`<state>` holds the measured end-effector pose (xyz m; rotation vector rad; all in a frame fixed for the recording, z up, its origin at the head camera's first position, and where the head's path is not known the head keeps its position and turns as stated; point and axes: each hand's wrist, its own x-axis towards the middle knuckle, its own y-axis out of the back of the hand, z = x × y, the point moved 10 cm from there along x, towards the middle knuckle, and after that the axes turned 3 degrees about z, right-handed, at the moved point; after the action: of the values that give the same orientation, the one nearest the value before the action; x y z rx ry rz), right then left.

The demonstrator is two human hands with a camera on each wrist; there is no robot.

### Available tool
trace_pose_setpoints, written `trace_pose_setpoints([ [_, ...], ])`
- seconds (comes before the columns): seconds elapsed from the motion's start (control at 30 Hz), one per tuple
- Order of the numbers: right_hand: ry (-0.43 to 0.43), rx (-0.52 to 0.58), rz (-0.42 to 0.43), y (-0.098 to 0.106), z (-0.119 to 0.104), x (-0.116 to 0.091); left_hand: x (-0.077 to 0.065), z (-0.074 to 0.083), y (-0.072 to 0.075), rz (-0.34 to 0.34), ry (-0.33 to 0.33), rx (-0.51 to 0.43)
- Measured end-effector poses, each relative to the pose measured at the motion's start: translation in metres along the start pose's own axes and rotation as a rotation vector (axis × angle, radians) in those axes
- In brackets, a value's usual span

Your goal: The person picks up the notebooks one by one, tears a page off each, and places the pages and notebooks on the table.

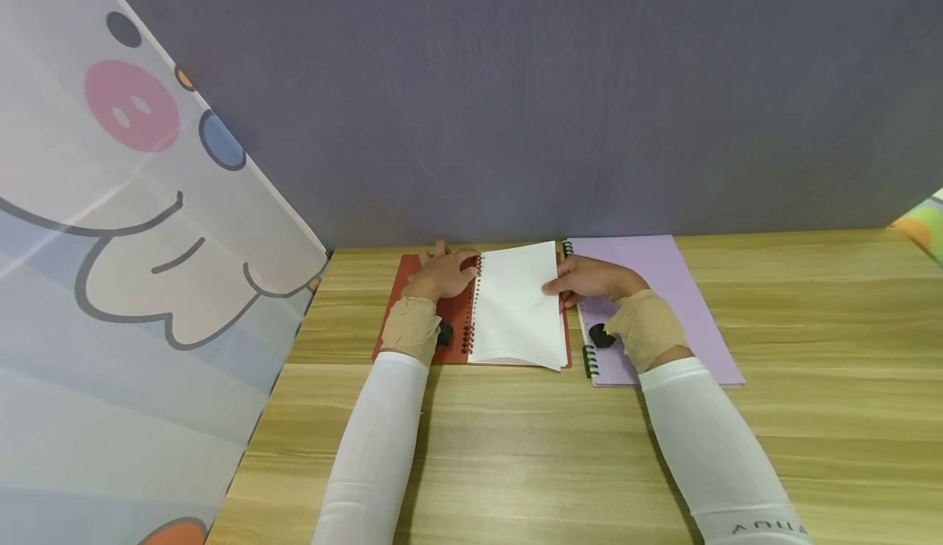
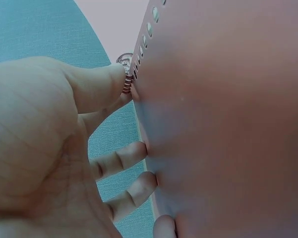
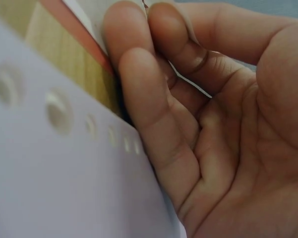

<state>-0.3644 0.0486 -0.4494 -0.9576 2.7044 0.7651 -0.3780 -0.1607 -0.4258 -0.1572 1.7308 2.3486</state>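
Indoor tabletop setting, exact room type unclear, wood-grain table (image 1: 516,463), grey panel (image 1: 516,103), cartoon-printed side wall (image 1: 125,275)

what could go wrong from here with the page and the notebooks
The right hand pinches the white page along its right edge, so a hard pull might tear it at the red rings. The left hand has its thumb at those rings and might bend them. The right hand could also nudge the purple notebook beside it.

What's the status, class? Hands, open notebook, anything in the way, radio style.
Left hand touching rings of open red notebook. Right hand pinching edge of white page. Purple notebook close alongside, possibly crowding that hand.
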Motion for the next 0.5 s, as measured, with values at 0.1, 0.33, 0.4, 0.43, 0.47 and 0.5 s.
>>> trace_pose_setpoints([
  [0.1, -0.001, -0.002, 0.002, 0.0001, 0.0004, -0.0003, 0.0003, 0.0002, -0.0001, -0.003, -0.002, 0.009],
  [0.33, 0.005, 0.016, 0.003, 0.0021, 0.0019, -0.0019, 0.0013, 0.0000, -0.0003, -0.002, 0.005, 0.013],
  [0.4, 0.003, 0.022, 0.000, 0.0027, 0.0022, -0.0026, 0.0012, -0.0003, -0.0004, -0.005, 0.010, 0.013],
  [0.43, 0.002, 0.021, 0.000, 0.0032, 0.0023, -0.0030, 0.0012, -0.0005, -0.0006, -0.008, 0.012, 0.014],
  [0.47, -0.001, 0.024, 0.001, 0.0035, 0.0027, -0.0030, 0.0009, -0.0006, -0.0006, -0.009, 0.014, 0.012],
  [0.5, -0.003, 0.025, 0.000, 0.0038, 0.0031, -0.0028, 0.0007, -0.0006, -0.0005, -0.009, 0.015, 0.010],
])
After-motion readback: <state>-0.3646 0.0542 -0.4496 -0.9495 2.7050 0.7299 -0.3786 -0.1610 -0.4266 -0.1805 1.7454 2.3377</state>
